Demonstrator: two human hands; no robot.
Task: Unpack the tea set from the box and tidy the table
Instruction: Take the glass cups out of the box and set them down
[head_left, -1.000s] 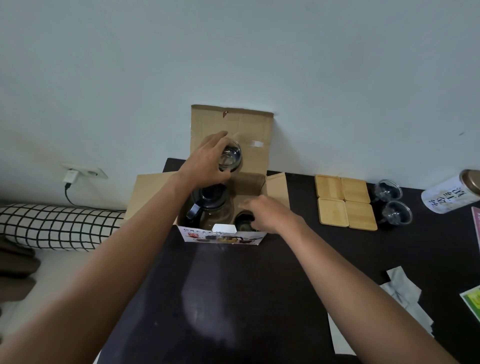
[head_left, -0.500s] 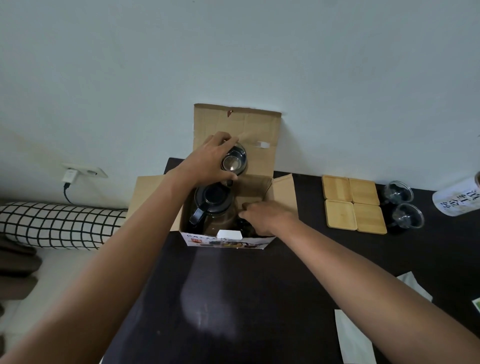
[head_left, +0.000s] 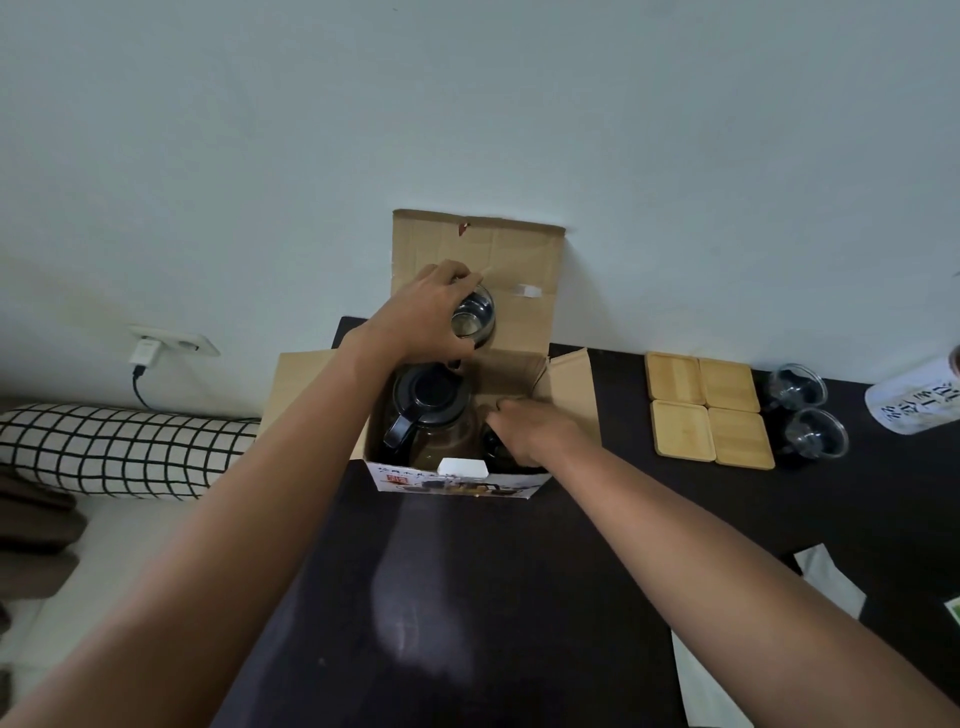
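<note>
Box: an open cardboard box (head_left: 457, 480) stands at the far edge of the dark surface (head_left: 467, 597), its back flap up against the wall and its side flaps splayed out.
Left hand: the left hand (head_left: 415, 322) is raised over the back of the box, its fingers (head_left: 460, 275) curled round a small glass cup (head_left: 474, 314), which it holds above the box with the mouth turned toward the camera.
Right hand: the right hand (head_left: 535, 431) reaches down into the box's right part; its fingertips are hidden inside, so I cannot tell whether they grip anything.
Teapot: a glass teapot (head_left: 428, 415) with a black lid and black handle sits inside the box's left part, just below the left hand.
Coasters: four square wooden coasters (head_left: 709, 410) lie flat in a two-by-two block right of the box, edges touching.
Unpacked cups: two glass cups (head_left: 802, 413) stand just beside the coasters, one behind the other.
Tin: a white tin (head_left: 914, 402) lies at the right edge.
Paper: white paper scraps (head_left: 826, 577) lie on the near right of the surface.
</note>
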